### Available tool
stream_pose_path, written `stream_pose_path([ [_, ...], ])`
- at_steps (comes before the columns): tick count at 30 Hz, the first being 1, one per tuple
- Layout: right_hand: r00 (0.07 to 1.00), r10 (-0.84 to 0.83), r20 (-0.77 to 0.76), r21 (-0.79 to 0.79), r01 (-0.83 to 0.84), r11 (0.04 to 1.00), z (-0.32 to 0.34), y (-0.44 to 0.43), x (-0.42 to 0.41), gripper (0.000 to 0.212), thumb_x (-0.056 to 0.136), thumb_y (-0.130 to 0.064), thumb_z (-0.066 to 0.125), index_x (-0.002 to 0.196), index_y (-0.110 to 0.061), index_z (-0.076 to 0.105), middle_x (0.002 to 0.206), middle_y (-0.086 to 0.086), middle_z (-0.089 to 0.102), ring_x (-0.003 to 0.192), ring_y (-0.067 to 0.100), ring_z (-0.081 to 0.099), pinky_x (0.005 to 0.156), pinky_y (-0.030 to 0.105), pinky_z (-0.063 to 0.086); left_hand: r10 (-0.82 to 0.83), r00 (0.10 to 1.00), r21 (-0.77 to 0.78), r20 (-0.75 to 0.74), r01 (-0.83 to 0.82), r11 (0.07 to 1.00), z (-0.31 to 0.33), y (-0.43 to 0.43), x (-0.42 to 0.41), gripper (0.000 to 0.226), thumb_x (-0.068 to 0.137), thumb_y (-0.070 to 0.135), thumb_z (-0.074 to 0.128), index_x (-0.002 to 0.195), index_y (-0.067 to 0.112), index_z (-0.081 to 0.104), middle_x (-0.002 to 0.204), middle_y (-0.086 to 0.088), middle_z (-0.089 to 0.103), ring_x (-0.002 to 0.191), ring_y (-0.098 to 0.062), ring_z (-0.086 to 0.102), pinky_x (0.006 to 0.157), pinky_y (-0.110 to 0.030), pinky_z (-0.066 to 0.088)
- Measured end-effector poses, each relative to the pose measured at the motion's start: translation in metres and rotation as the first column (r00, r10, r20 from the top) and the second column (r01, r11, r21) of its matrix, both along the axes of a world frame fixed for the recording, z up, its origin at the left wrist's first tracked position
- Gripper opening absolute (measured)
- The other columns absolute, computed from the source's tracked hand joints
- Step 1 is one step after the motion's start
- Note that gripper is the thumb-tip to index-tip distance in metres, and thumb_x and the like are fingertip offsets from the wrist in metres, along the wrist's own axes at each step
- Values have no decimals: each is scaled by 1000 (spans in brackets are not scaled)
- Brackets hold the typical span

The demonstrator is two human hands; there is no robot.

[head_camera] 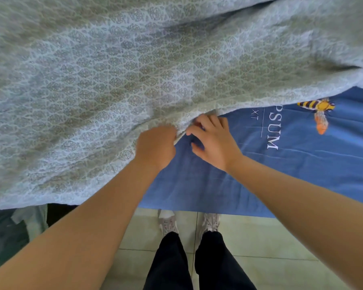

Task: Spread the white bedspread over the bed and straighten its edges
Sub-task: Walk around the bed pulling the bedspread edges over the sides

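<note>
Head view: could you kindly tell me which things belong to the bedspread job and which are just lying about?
Job: white bedspread; blue sheet it partly covers; left hand gripping the bedspread's edge; right hand at that edge, grip unclear.
Lying about: pale crumpled cloth at lower left.

We look down in soft, even daylight, bright and without glare. The bedspread [113,80] smears into motion blur toward the upper left, while its pattern is sharper near the middle. Shallow grey shadows sit in its folds at the upper right. The blue sheet [302,174] and its white lettering are fairly crisp. A small soft shadow darkens the sheet under our right hand [214,143]. The wide lens bends the view, so our forearms swell toward the bottom corners. The floor tiles [260,237] look pale, and the lower left corner is dim.
</note>
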State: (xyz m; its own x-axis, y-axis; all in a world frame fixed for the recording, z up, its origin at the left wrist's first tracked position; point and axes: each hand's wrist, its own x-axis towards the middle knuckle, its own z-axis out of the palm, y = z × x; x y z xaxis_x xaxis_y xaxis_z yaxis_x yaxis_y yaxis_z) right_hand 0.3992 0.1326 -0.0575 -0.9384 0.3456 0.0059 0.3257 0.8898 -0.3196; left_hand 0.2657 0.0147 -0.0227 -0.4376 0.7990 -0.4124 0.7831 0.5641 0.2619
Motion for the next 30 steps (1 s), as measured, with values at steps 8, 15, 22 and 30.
stream_pose_path([
  [8, 972, -203, 117, 38, 200, 979, 15, -15, 34, 31, 73, -26, 72, 97, -16, 56, 102, 6, 57, 96, 30, 54, 73, 38, 44, -2, 979, -84, 202, 20, 996, 1, -48, 66, 40, 92, 6, 39, 127, 20, 52, 98, -8, 63, 89, -29, 60, 68, -32, 41],
  [15, 966, 44, 256, 48, -58, 997, 22, -11, 73, 24, 81, -12, 69, 103, -16, 64, 105, 5, 63, 98, 31, 59, 79, 42, 48, -35, 976, -127, 214, 63, 990, 5, -77, 109, 35, 90, 8, 43, 120, 19, 56, 94, -7, 64, 80, -27, 56, 62, -30, 34],
  [22, 859, 184, 477, -146, -129, 981, 36, -33, 133, 24, 100, -25, 44, 116, -19, 61, 110, -1, 64, 102, 25, 56, 88, 36, 37, -163, 983, -224, 79, 177, 958, 6, -92, 134, 23, 92, 13, 46, 110, 21, 58, 80, 2, 58, 72, -19, 54, 60, -27, 39],
  [30, 832, 252, 495, -335, -85, 938, 28, -54, 199, 21, 86, -39, 62, 104, -28, 57, 108, -9, 55, 104, 14, 48, 85, 23, 22, -185, 964, -482, 190, 256, 838, -3, -122, 173, 46, 91, 9, 47, 136, 18, 40, 133, -6, 48, 118, -25, 50, 95, -38, 46],
])
